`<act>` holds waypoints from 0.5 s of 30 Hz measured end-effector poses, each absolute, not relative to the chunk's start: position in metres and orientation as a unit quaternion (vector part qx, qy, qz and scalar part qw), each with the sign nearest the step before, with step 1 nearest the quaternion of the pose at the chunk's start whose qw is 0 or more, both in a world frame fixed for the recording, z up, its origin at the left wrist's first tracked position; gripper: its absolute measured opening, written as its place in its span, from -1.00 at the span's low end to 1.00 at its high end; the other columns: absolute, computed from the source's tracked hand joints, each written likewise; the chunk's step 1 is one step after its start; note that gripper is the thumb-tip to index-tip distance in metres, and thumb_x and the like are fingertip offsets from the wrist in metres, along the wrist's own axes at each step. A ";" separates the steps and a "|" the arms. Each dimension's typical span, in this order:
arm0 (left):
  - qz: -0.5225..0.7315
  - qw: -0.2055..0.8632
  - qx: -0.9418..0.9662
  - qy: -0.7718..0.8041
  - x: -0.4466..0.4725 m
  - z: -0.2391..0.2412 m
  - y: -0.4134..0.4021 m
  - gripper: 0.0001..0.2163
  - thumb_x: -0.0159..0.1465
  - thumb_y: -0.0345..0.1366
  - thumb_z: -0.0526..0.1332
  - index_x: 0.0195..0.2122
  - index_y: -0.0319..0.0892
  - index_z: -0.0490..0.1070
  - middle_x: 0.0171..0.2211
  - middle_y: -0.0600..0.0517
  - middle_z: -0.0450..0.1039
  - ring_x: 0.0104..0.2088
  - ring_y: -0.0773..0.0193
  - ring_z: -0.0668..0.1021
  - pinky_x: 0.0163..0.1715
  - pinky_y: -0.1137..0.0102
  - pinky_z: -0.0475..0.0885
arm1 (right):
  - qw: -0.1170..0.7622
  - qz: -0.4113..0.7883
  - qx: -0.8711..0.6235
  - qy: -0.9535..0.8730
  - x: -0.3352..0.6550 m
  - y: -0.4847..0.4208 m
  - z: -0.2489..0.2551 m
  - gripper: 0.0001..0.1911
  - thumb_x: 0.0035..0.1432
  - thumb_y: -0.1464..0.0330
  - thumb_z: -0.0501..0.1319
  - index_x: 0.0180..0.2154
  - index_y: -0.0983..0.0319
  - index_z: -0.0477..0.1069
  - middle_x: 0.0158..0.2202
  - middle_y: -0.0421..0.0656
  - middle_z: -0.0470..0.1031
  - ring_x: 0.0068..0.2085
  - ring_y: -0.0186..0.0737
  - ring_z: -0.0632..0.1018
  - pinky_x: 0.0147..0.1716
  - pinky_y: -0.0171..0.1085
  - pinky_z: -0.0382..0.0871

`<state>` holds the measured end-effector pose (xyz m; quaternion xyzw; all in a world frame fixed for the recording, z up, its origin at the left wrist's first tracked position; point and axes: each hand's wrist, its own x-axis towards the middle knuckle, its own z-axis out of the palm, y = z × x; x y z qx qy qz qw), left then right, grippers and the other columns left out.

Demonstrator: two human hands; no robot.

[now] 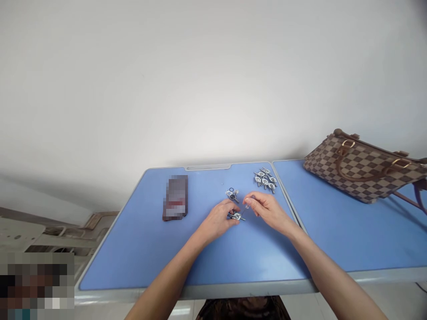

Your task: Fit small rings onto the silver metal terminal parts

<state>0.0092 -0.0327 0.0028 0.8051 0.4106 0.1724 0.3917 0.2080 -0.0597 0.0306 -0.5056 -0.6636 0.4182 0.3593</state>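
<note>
On the blue table (140,249) my left hand (218,220) has its fingers curled round a small silver metal fitting (236,216) lying on the tabletop. My right hand (265,209) is beside it, fingertips pinched on a thin small part (247,206) that I cannot make out clearly. Just beyond the hands lies another small metal piece with a ring (231,194). A pile of several similar silver fittings (265,179) sits at the far edge of the table, right of the hands.
A dark flat object, blurred out (175,197), lies on the left part of the table. A brown checkered handbag (363,166) rests on the adjoining blue table to the right. A white wall rises behind. A seam (290,200) divides the two tabletops.
</note>
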 end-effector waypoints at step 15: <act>0.184 0.391 0.804 0.408 0.008 -0.005 -0.030 -0.89 0.13 -0.40 0.28 -0.34 -0.16 0.36 -0.23 0.04 0.40 -0.20 0.22 0.48 -0.18 0.33 0.37 | 0.363 0.367 -0.480 -0.710 0.205 -0.059 0.027 -0.71 0.32 0.23 0.04 -0.35 0.23 0.41 -0.44 -0.24 0.38 -0.46 -0.36 0.35 -0.43 -0.37 0.22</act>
